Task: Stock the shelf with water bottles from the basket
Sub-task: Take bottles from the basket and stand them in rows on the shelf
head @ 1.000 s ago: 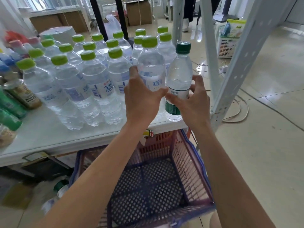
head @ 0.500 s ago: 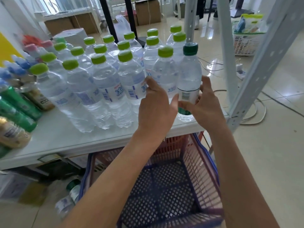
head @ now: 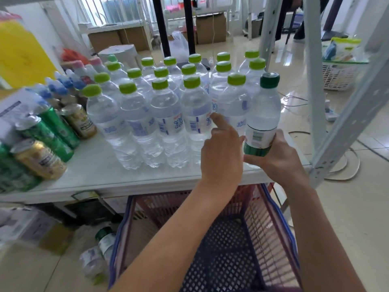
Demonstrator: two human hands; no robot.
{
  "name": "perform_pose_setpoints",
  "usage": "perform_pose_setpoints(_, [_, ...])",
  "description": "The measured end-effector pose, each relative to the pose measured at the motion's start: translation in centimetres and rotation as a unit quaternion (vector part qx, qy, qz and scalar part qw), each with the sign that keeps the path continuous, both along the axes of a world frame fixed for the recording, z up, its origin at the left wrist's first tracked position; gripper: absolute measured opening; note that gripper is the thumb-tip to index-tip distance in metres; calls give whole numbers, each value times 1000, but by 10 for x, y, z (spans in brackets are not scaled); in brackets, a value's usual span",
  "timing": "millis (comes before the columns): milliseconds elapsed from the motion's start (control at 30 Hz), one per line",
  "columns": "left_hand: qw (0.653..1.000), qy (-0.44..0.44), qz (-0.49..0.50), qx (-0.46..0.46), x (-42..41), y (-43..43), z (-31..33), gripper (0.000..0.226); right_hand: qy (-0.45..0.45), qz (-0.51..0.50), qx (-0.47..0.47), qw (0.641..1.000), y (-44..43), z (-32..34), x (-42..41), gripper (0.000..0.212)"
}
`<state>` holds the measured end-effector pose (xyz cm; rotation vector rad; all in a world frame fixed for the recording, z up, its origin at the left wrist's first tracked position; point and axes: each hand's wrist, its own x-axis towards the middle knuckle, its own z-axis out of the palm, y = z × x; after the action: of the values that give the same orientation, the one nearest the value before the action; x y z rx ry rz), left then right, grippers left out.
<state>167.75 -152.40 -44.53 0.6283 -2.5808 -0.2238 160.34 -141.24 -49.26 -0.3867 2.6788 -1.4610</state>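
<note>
Right hand (head: 282, 163) grips the dark-capped bottle (head: 265, 114) at the shelf (head: 94, 175) edge (left hand (head: 221, 159) loose, empty, one finger out); a careless nudge could tip it off

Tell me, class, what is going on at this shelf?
A person is stocking the white shelf with water bottles. The right hand grips an upright dark-capped bottle at the shelf's front right corner. The left hand stretches a finger to the lime-capped bottles beside it. No bottles show in the basket below.

Dark-capped bottle (head: 264, 110) upright at shelf (head: 94, 171) edge
</note>
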Motion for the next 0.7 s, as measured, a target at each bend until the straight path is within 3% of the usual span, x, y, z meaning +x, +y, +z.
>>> perform_pose_setpoints(133, [992,40,-43,108,10,7,-15,93,-9,-11,-11,1000,-6,1,6,81])
perform_pose_setpoints(267, [978,81,-84,173,21,5,-31,74,-13,-19,-15,1000,-12,1,12,98])
perform_pose_setpoints(333, [976,55,-87,191,20,0,-42,65,-17,-21,-16,1000,-15,0,12,103])
perform_pose_setpoints(567, [960,-67,-160,219,42,-21,-61,69,-36,-55,21,998,-21,6,20,110])
perform_pose_setpoints(700, [945,-126,-252,167,77,-39,-46,53,-77,-73,158,982,-19,24,27,102])
